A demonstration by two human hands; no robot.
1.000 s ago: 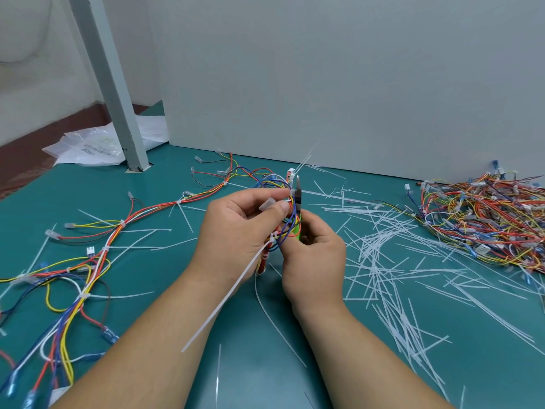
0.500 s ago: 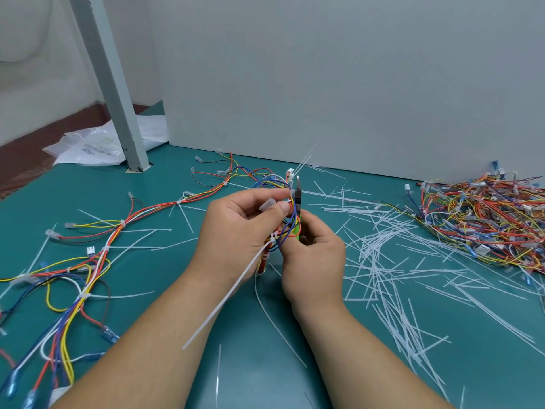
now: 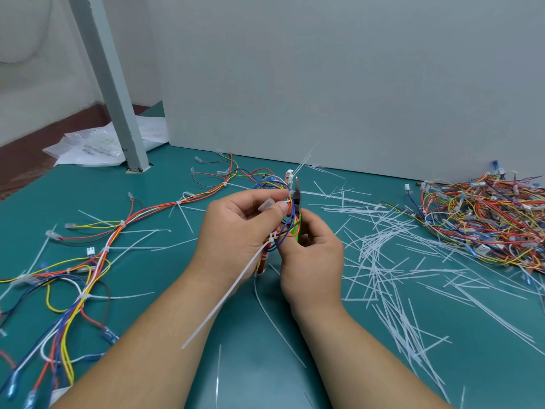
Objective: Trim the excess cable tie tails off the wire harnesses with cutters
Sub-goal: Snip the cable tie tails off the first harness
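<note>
The left hand (image 3: 236, 228) is pinching the harness (image 3: 278, 242), the right hand (image 3: 312, 258) is gripping the cutters (image 3: 295, 234), and blades (image 3: 297, 191) this close to the wires (image 3: 290, 216) are risking a nick.

Harness (image 3: 122, 224) stretched across table (image 3: 250, 364) left, harness pile (image 3: 486, 219) far right, cut tails (image 3: 377, 261) between, post (image 3: 118, 113) back left.

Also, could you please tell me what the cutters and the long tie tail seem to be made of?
Cutters: the blades look like bare grey metal with a dull sheen; the green handle is probably plastic or rubber. Tail: a thin, white, slightly bowed strip, most likely flexible nylon-type plastic.
</note>
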